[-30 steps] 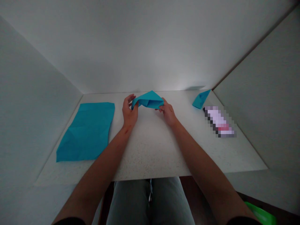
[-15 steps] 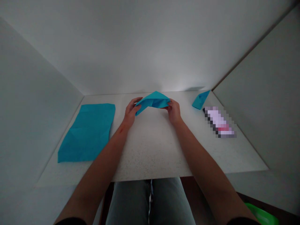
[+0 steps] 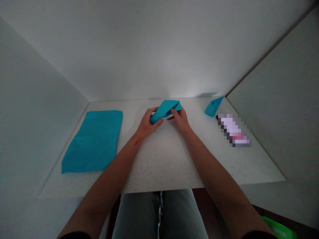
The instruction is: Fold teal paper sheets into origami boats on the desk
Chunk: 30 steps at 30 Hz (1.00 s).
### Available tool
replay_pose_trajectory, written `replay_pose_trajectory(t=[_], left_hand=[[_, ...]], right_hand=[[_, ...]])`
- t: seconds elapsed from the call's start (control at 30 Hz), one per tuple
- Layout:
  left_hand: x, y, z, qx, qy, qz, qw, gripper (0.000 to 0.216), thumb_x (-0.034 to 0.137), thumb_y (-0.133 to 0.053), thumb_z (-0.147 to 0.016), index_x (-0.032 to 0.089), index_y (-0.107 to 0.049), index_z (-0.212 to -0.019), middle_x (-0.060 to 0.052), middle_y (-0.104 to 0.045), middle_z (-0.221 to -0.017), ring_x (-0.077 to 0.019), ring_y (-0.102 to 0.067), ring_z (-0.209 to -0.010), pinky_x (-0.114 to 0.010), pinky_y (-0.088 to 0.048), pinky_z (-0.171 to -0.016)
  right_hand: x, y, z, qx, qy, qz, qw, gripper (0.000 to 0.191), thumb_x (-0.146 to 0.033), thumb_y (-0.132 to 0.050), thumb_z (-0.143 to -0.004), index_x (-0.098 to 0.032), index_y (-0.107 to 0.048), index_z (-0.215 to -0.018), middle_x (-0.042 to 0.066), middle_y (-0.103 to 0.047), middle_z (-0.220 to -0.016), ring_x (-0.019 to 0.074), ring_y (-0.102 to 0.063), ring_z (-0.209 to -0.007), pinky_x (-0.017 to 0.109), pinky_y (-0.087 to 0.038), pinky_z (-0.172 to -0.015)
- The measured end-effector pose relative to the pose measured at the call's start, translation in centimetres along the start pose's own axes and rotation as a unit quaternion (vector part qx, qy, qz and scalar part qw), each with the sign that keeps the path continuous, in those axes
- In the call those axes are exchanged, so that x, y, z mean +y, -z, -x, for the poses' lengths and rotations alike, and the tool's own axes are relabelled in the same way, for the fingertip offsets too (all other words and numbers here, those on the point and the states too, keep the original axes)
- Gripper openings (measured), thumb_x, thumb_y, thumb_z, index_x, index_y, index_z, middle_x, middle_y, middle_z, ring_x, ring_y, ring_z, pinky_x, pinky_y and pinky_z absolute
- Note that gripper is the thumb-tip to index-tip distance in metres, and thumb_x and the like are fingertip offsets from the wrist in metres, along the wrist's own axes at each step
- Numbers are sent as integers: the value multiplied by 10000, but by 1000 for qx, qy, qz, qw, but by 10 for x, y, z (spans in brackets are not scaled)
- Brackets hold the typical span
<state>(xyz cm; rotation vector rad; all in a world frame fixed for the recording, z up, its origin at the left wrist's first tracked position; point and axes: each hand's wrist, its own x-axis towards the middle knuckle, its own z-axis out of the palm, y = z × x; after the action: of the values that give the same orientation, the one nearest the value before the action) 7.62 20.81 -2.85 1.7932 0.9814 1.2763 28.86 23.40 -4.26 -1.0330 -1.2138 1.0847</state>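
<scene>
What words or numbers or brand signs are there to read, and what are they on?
None can be read.
Phone-like device: blurred into blocks, so any words there are unreadable.
Held folded blue paper: no writing shows.
Flat blue sheet: no writing shows.
Small folded blue piece: no writing shows.

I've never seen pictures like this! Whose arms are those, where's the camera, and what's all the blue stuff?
There's no robot here, just a person using two bare hands. The camera is worn on their head, looking forward and down, so you even see their legs. The left hand and right hand both hold some folded blue paper at the white table. On the left lies a flat blue sheet with creases. On the right is a small folded blue piece and, nearer the person, a phone-shaped thing, too blocky to make out.
</scene>
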Motion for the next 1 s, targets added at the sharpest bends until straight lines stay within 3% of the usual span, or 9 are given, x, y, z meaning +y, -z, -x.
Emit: replay_pose_trajectory(t=[0.17, 0.27, 0.37, 0.53, 0.7, 0.9, 1.0], left_hand=[[7, -3, 2, -16, -63, -32, 997, 562, 369, -744, -932, 242, -617, -1464, -159, -688, -1420, -316, -672, -1308, -487, -561, -1107], [5, -1, 2, 17, -57, -18, 998, 441, 376, -627, -997, 251, -653, -1419, -133, -709, -1420, -302, -660, -1349, -495, -507, -1200], [2, 0, 2, 48, -42, -13, 998, 381, 403, -543, -1041, 255, -675, -1366, -105, -739, -1357, -278, -683, -1305, -475, -523, -1184], [3, 1, 3, 71, -47, -68, 994, 333, 404, -552, -1056, 241, -679, -1316, -113, -756, -1239, -267, -725, -1122, -435, -609, -982], [8, 1, 0, 85, -61, -110, 988, 296, 431, -563, -1070, 223, -700, -1230, -103, -759, -1155, -259, -721, -1080, -402, -589, -956], [5, 8, -4, 216, 27, -14, 976, 310, 372, -695, -1001, 268, -596, -1276, -80, -702, -1312, -151, -723, -848, -245, -539, -651], [5, 13, -5, 231, 18, -28, 972, 160, 296, -715, -965, 251, -608, -1075, -69, -699, -1294, -150, -713, -889, -236, -557, -677]], right_hand=[[6, -5, 5, -10, -11, 69, 998, 436, -639, -751, -837, -224, -721, -968, 83, -780, -934, 253, -732, -833, 401, -647, -688], [3, -4, 8, -54, 20, 104, 993, 379, -521, -802, -811, -227, -749, -1045, 87, -806, -1055, 273, -749, -962, 459, -642, -882], [-4, -4, 9, -99, 60, 111, 987, 361, -441, -814, -806, -244, -757, -1103, 62, -809, -1128, 272, -738, -1070, 459, -591, -1015], [-5, -4, 4, -77, 72, 54, 993, 347, -424, -788, -796, -244, -727, -1086, 30, -791, -1010, 215, -719, -921, 365, -593, -863], [2, -3, -2, -29, 34, 26, 999, 332, -541, -738, -844, -248, -699, -997, -10, -681, -792, 169, -606, -717, 310, -514, -679], [-7, -3, 6, -126, 21, 38, 991, 315, -408, -704, -814, -224, -763, -1063, -17, -709, -820, 169, -615, -742, 312, -502, -731], [-11, -4, 10, -176, -1, 50, 983, 307, -364, -679, -811, -217, -783, -1059, -11, -733, -829, 172, -635, -747, 320, -515, -758]])
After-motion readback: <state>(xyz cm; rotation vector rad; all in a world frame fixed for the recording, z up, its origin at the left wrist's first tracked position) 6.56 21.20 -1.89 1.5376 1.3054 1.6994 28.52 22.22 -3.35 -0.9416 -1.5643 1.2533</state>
